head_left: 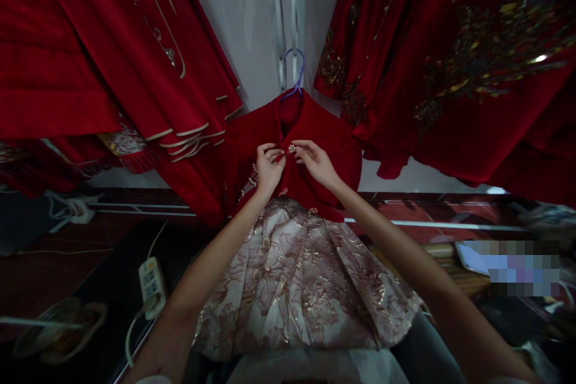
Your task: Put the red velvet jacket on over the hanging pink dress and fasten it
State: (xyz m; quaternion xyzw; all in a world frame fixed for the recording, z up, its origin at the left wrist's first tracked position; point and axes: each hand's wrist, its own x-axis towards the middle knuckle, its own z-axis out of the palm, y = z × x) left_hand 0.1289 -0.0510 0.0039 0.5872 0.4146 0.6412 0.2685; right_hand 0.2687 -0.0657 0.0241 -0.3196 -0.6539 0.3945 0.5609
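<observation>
A small red jacket (pixel 324 126) hangs in front of me on a purple hanger (pixel 302 63), its collar open at the top. At its front opening, my left hand (pixel 270 167) pinches the cloth edge just below the collar. Close beside it, my right hand (pixel 315 163) has thumb and fingertips closed on a beaded button (pixel 291 149). Two more beaded ornaments show lower down near the hem, and bead strings (pixel 250 180) hang at the jacket's left. Below the jacket spreads a pale pleated skirt (pixel 297 276) with a shiny floral pattern.
Red garments with trim (pixel 148 60) hang on the left, and a red garment with gold sequins (pixel 486 42) hangs on the right. A power strip (pixel 152 287) lies on a dark surface at lower left. A phone (pixel 472 257) rests at right, partly blurred out.
</observation>
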